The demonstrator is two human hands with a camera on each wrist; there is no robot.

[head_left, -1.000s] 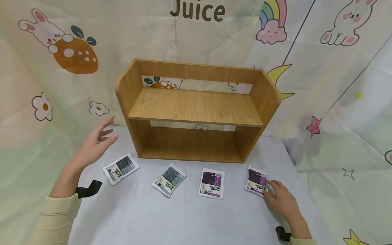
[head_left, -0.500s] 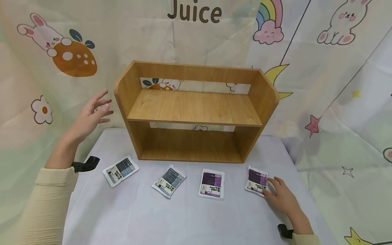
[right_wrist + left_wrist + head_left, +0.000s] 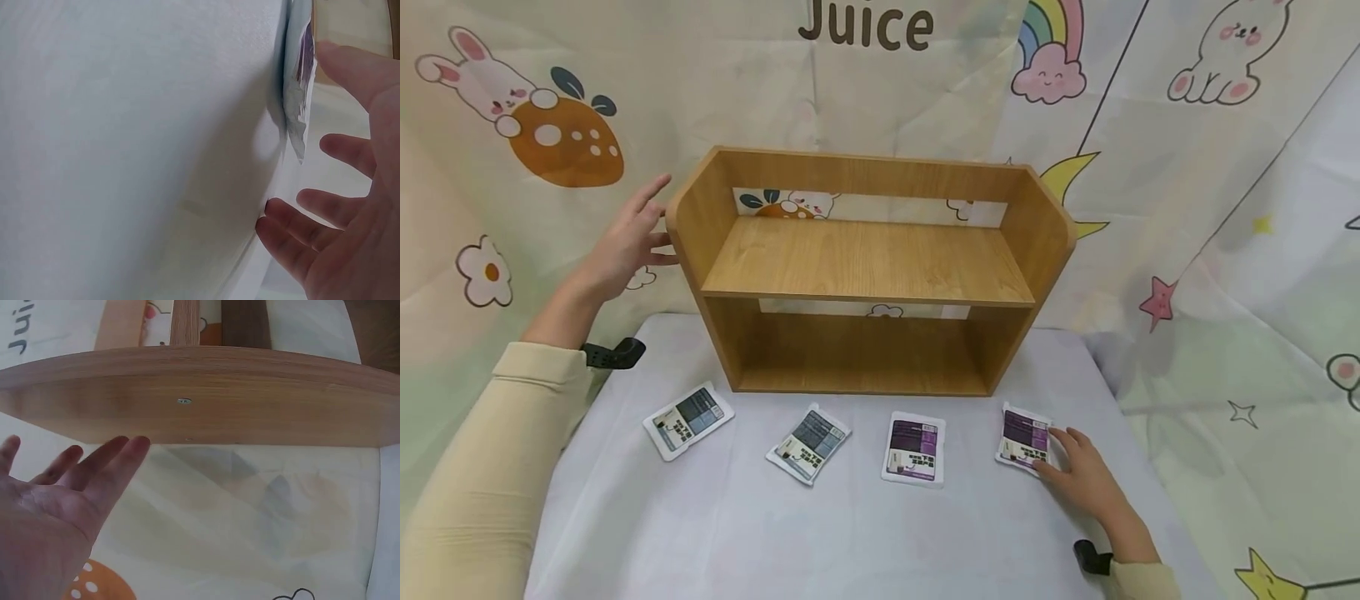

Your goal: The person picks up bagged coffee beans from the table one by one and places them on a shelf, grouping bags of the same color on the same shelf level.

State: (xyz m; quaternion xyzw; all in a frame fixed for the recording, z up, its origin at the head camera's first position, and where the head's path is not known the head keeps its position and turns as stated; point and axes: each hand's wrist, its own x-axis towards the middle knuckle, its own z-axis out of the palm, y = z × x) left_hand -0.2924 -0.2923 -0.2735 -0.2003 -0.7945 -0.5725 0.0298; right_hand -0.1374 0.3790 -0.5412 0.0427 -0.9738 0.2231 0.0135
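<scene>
A two-tier wooden shelf (image 3: 865, 262) stands at the back of the white table. My left hand (image 3: 623, 254) is raised beside its left side panel (image 3: 262, 415), fingers extended; contact with the wood is hard to tell. At the table's right, my right hand (image 3: 1086, 477) lies by the edge of a purple-labelled white packet (image 3: 1024, 436). In the right wrist view the thumb is at the packet's (image 3: 297, 100) edge, while the other fingers are spread apart from it. Left of it lie another purple-labelled packet (image 3: 913, 448) and two grey-blue-labelled packets, one central (image 3: 808, 444) and one farther left (image 3: 688, 421).
A printed cloth backdrop (image 3: 865, 100) hangs right behind the shelf. White cloth (image 3: 760, 533) covers the table, whose right edge runs past my right hand. All the packets lie in a loose row before the shelf.
My left hand has risen from above the leftmost packet to the shelf's upper left side. My right hand has stayed by the right packet. The view has shifted slightly.
</scene>
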